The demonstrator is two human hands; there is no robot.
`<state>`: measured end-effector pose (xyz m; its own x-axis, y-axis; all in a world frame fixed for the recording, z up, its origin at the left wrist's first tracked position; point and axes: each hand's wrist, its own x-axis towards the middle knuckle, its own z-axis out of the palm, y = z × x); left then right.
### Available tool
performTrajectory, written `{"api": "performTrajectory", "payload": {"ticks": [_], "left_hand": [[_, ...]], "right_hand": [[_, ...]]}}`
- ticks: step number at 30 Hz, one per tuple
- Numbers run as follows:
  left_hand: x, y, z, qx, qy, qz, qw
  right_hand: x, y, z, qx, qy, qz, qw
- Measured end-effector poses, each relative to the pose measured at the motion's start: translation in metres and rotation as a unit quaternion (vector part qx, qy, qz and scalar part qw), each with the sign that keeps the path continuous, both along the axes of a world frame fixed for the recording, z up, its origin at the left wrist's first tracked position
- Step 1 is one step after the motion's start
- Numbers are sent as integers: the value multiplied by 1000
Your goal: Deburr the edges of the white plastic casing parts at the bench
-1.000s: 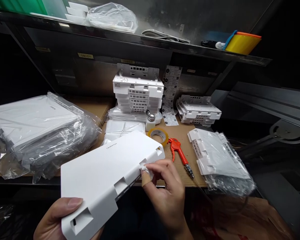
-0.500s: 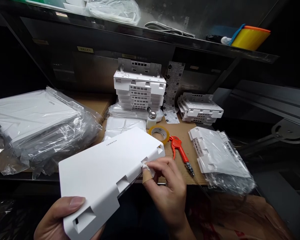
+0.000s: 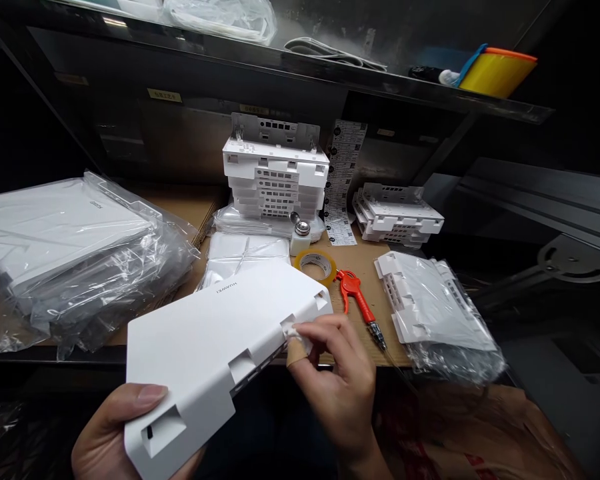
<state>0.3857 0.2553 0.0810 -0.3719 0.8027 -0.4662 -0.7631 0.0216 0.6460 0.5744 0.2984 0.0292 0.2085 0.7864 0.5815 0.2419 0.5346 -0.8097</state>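
I hold a white plastic housing (image 3: 215,347) tilted over the near edge of the bench. My left hand (image 3: 115,427) grips its near left corner, thumb on top. My right hand (image 3: 337,380) pinches a small white wad (image 3: 294,331) between thumb and forefinger and presses it against a notch on the housing's right edge. A tan bandage wraps the right thumb. What the wad is made of cannot be told.
Bagged white covers (image 3: 70,247) lie at left, another bagged part (image 3: 435,310) at right. Two stacks of white vented parts (image 3: 275,177) (image 3: 397,217) stand behind. A small dispenser bottle (image 3: 301,237), tape roll (image 3: 316,263) and red blow gun (image 3: 360,303) lie mid-bench.
The housing has shifted slightly in my hands; the right fingers stay at the same notch. The view has dipped a little.
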Motion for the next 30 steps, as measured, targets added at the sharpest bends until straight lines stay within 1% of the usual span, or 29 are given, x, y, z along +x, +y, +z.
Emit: {"api": "performTrajectory", "payload": {"ticks": [2,3,4,6,9,12,15,16,19,21,23,25,28,30], "left_hand": [[6,5,4,-9,82,21,996],[9,8,6,-18,101,27,994],[11,10,8,-26,99,28,994],[12,13,10,-26,86,20,996],[13,15,12,-23,65,21,997],[16,20,15,-51,21,49,997],[22,28,20,-90,-25,82,992],[24,31,21,-92,-36,85,991],[27,36,22,-61,-67,75,993],[29,37,22,-39,-91,63,993],[31,39,21,-21,-106,51,993],[35,40,20,-6,-108,42,993],[41,41,17,8,-107,27,994],[46,41,15,16,-117,9,993]], "right_hand": [[5,0,-2,-3,7,-31,999],[8,-1,-3,-7,14,-42,999],[10,-2,-4,-12,23,-49,998],[12,-5,-7,-25,54,-43,997],[10,-10,-11,-57,85,-4,995],[4,-13,-17,-74,82,16,994],[5,-12,-25,-86,112,-8,990],[7,-11,-28,-95,130,-21,987],[15,-8,-33,-111,175,-61,976],[19,-6,-33,-96,178,-74,977],[20,-7,-28,-65,153,-66,984],[15,-11,-17,-32,102,-37,994],[-3,-19,4,-1,30,51,998],[-19,-23,17,23,14,102,994]]}}
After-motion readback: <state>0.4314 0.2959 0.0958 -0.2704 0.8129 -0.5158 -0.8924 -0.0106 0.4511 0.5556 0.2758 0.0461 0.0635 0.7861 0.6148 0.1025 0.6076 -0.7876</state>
